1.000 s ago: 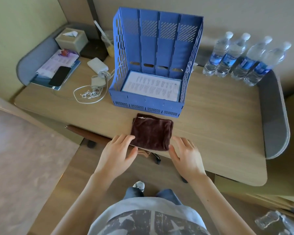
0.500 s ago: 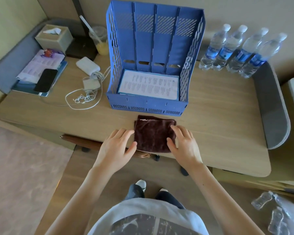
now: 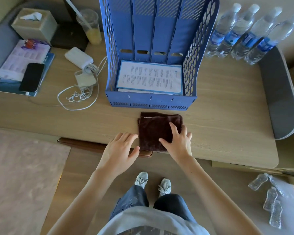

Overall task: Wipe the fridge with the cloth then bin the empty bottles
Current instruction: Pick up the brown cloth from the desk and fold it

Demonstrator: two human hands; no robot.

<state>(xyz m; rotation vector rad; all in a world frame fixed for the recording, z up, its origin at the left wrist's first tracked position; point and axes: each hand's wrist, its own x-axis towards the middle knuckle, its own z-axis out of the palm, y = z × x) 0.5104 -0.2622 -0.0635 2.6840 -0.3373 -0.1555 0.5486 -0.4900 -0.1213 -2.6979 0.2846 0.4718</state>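
Observation:
A folded dark brown cloth (image 3: 155, 128) lies on the wooden desk (image 3: 219, 116) near its front edge, just before a blue file rack. My right hand (image 3: 178, 140) rests flat on the cloth's right half, fingers spread. My left hand (image 3: 120, 148) lies open at the cloth's left edge, fingertips touching it. Several clear empty bottles (image 3: 270, 200) lie on the floor at the lower right. Several blue-labelled water bottles (image 3: 248, 34) stand at the desk's back right. No fridge shows.
The blue file rack (image 3: 151, 53) holds a printed sheet. To the left lie a tissue box (image 3: 33, 24), a cup of yellow drink (image 3: 90, 26), chargers with white cables (image 3: 81, 85) and a phone (image 3: 31, 77) on booklets. A chair back (image 3: 92, 145) sits under the desk edge.
My right hand slid from the cloth's right side onto its top. My left hand stayed at the left edge. The camera came closer and tilted down, showing my feet and more floor bottles.

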